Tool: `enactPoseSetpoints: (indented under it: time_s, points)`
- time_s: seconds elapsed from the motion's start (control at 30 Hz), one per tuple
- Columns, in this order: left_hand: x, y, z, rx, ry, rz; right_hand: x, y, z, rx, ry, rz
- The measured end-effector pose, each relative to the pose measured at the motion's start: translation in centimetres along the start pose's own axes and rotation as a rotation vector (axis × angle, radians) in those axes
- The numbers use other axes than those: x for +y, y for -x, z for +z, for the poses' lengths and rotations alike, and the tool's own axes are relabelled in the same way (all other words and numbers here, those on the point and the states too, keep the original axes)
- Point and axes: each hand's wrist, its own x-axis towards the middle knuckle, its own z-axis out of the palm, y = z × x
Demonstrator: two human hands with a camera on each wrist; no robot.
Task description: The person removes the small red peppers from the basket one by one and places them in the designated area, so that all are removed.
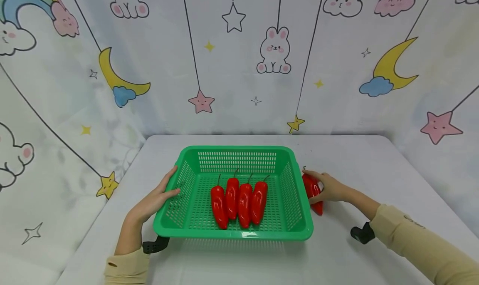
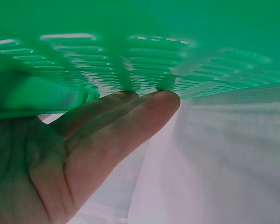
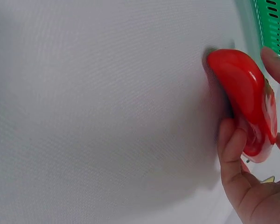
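Observation:
A green basket holds several red chili peppers, side by side with their stems toward the back. My left hand grips its left rim, thumb over the edge. In the left wrist view the straight fingers of the left hand touch the outside of the slotted wall. Just right of the basket, my right hand grips red peppers lying on the table. From the right wrist, the hand spans these glossy peppers; they look like two, pressed together and partly overlapping.
The white-covered table extends behind and around the basket. A curtain with bunnies, stars, moons and clouds hangs behind it. Black wrist straps show below both beige sleeves.

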Motion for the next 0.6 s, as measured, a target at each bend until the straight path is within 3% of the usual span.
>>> enactPoseSetpoints:
  time_s: [0.33, 0.6]
  points:
    - [0.1, 0.0, 0.0, 0.001, -0.017, -0.010, -0.1, 0.8, -1.3, 0.035, 0.004, 0.014]
    - [0.0, 0.0, 0.0, 0.005, -0.024, -0.009, -1.2, 2.1, -3.1, 0.060, -0.020, -0.028]
